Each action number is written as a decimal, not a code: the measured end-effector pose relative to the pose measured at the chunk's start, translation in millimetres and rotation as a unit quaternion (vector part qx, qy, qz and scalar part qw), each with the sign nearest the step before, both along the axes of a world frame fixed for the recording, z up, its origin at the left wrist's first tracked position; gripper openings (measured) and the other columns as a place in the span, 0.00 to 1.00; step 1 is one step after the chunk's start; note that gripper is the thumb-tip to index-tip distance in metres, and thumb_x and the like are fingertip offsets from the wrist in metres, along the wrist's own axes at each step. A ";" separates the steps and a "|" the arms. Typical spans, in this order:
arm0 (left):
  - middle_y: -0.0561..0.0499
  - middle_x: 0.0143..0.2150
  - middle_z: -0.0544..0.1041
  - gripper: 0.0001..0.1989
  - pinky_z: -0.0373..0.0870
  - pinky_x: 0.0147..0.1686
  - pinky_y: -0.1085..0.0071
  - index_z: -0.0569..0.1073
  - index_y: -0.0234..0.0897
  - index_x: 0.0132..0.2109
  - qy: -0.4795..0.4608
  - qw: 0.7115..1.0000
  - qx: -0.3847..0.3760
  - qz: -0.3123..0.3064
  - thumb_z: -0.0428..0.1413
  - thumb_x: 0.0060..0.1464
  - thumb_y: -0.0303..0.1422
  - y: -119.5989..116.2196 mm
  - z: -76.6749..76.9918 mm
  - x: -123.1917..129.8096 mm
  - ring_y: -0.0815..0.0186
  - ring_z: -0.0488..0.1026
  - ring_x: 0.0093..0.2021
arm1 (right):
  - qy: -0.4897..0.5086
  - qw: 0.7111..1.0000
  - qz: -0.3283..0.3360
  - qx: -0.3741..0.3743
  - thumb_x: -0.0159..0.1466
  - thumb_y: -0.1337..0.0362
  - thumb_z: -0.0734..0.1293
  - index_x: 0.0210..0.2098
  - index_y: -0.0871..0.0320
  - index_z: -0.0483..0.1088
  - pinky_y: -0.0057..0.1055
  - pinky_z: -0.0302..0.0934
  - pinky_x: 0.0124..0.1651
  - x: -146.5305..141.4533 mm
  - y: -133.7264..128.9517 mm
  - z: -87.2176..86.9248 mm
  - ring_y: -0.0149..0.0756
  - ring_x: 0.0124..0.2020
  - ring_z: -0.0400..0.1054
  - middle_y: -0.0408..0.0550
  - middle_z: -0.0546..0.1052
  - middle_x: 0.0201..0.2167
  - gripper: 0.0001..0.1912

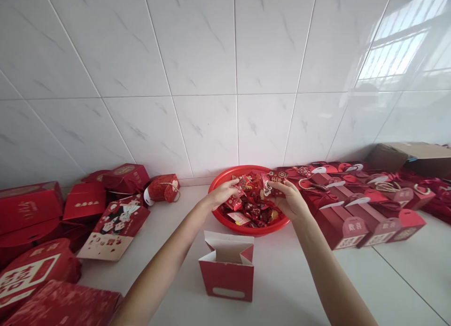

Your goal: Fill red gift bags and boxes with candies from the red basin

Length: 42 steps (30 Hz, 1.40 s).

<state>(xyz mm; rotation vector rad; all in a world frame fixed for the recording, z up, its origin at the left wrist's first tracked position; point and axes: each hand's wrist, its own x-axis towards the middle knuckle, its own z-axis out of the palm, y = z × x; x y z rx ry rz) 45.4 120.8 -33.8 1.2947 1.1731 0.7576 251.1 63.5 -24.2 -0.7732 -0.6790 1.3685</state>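
Picking out wrapped sweets [255, 211] seems in hand; left hand [224, 194] and right hand [289, 199], apart, each pinch some over the red basket [221, 177]; next calls for lifting clear; the open box [227, 275] stands nearer on the tabletop [282, 279].

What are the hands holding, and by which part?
The right hand holds a red packet near its lower edge. The left hand is among wrapped sweets; whether it grips one can't be told.
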 end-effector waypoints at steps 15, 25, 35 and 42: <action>0.45 0.44 0.82 0.21 0.75 0.51 0.57 0.78 0.34 0.48 -0.139 0.972 0.160 -0.104 0.67 0.49 0.41 -48.2 24.0 -22.9 0.56 0.79 0.47 | -0.068 0.995 0.062 0.047 0.43 0.62 0.81 0.30 0.58 0.74 0.29 0.69 0.30 -4.2 -21.6 14.7 0.34 0.29 0.71 0.43 0.77 0.28 0.18; 0.48 0.39 0.75 0.14 0.71 0.44 0.69 0.80 0.43 0.51 0.037 0.928 0.310 -0.200 0.61 0.58 0.37 -113.8 53.0 -67.6 0.64 0.73 0.42 | -0.159 0.979 0.073 0.102 0.48 0.60 0.81 0.35 0.56 0.76 0.31 0.68 0.34 -11.8 -50.4 30.2 0.36 0.29 0.72 0.43 0.79 0.29 0.18; 0.49 0.48 0.70 0.24 0.71 0.47 0.70 0.79 0.45 0.52 0.252 0.872 0.351 -0.231 0.56 0.52 0.20 -139.8 52.5 -55.7 0.65 0.72 0.45 | -0.224 0.963 0.073 0.134 0.54 0.57 0.79 0.39 0.56 0.77 0.34 0.70 0.38 -7.9 -58.8 27.3 0.41 0.34 0.75 0.47 0.80 0.34 0.16; 0.48 0.47 0.72 0.17 0.71 0.46 0.71 0.81 0.41 0.46 0.253 0.868 0.378 -0.200 0.53 0.55 0.22 -140.4 54.6 -54.2 0.66 0.73 0.43 | -0.231 0.961 0.058 0.141 0.54 0.58 0.78 0.37 0.56 0.77 0.33 0.69 0.36 -5.7 -63.0 31.5 0.39 0.33 0.73 0.46 0.80 0.33 0.15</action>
